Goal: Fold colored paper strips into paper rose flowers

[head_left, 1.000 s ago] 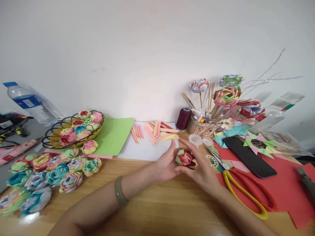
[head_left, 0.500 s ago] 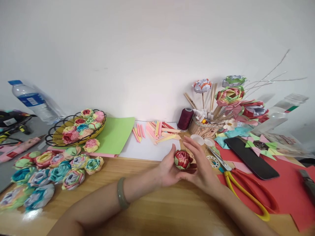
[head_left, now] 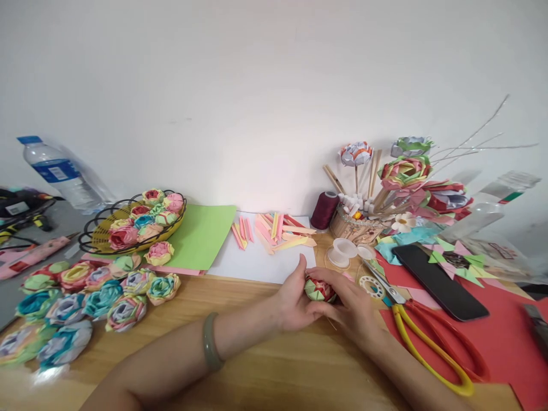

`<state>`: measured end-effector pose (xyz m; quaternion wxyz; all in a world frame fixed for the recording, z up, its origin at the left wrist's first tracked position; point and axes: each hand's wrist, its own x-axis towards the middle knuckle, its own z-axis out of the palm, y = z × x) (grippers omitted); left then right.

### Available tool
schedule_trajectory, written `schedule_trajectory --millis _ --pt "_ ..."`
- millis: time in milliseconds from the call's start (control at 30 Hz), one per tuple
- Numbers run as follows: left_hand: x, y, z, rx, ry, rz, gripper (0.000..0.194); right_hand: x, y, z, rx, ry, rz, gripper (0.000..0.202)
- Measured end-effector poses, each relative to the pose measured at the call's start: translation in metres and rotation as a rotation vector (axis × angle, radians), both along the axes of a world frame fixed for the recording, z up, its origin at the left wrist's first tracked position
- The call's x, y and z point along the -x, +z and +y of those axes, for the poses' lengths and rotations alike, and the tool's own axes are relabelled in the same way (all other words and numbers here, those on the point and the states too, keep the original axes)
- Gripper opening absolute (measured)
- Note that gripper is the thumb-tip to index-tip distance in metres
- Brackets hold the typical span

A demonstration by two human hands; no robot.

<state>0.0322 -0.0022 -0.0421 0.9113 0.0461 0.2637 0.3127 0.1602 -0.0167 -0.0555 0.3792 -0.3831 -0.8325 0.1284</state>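
Observation:
A small red and green folded-paper flower (head_left: 319, 290) is held between both hands over the wooden table. My left hand (head_left: 295, 299) cups it from the left, thumb pointing up beside it. Over its top and right side curl the fingers of my right hand (head_left: 353, 305), with the thumb under its near edge. A thin thread end hangs below the flower. Just behind my right hand stands a white thread spool (head_left: 342, 252). Folded paper strips (head_left: 278, 231) lie on a white sheet (head_left: 222, 262) beyond the hands.
Scissors (head_left: 400, 299) and a black phone (head_left: 440, 282) lie on red paper at right. A wooden pot (head_left: 355, 228) of paper flowers stands behind, beside a maroon thread cone (head_left: 325, 211). At left are a yellow basket (head_left: 100, 237), several paper flowers (head_left: 103, 299) and a water bottle (head_left: 60, 174).
The flower has turned over, so its green and red side now shows. My right fingers have come down from above and closed around it; the left hand stays almost in place.

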Motion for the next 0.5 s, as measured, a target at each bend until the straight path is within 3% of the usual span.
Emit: schedule_trajectory --millis 267,500 --pt "-0.0010 0.0000 -0.0018 -0.074 -0.004 0.008 0.066 0.0012 0.0037 -0.0059 -0.016 -0.025 -0.009 0.029" --pt "0.0018 -0.0062 0.0011 -0.283 -0.090 0.103 0.065 -0.0016 0.0016 -0.0040 -0.035 -0.110 -0.062 0.024"
